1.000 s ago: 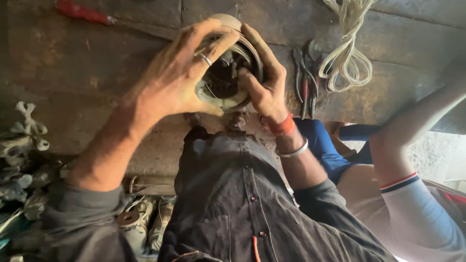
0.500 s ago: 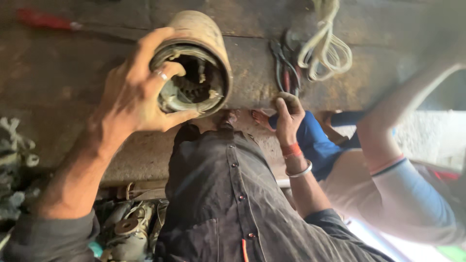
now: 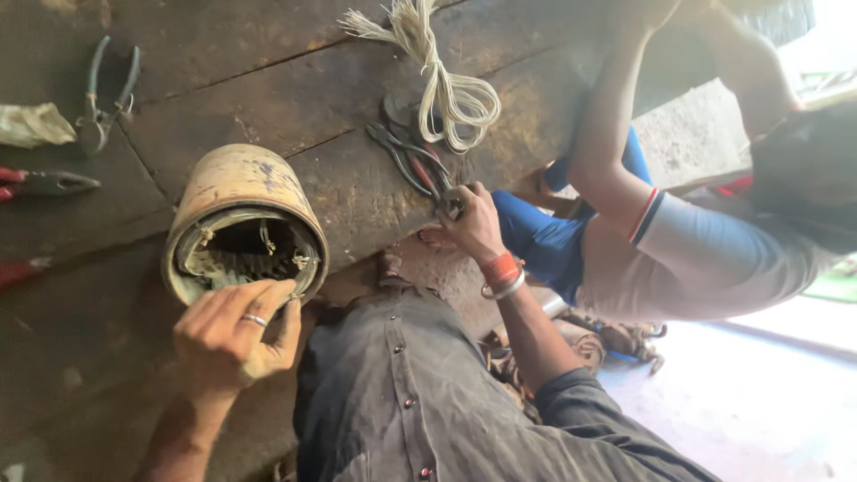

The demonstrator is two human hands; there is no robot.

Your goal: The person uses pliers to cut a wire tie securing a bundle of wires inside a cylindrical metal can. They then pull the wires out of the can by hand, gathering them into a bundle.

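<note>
grey studded shirt (image 3: 402, 393), silver ring (image 3: 254, 319), orange wristband (image 3: 501, 268)

Motor housing (image 3: 243, 192): metal shell, dull tan paint, scuffed, rust patches; inside, matt wire windings tied with thread. Workbench (image 3: 223, 80): rough worn wood, dark, oil-stained, cracked along the planks. Pliers (image 3: 105, 94) on the far side: bare grey metal, matt. Cord bundle (image 3: 451, 94): pale fibrous string, frayed ends. Left hand (image 3: 234, 337) wears 1 shiny metal ring. Right hand (image 3: 473, 223) wrist: orange thread band plus glossy metal bangle. Trousers (image 3: 402, 393): grey woven cloth, matt, metal studs.
</note>
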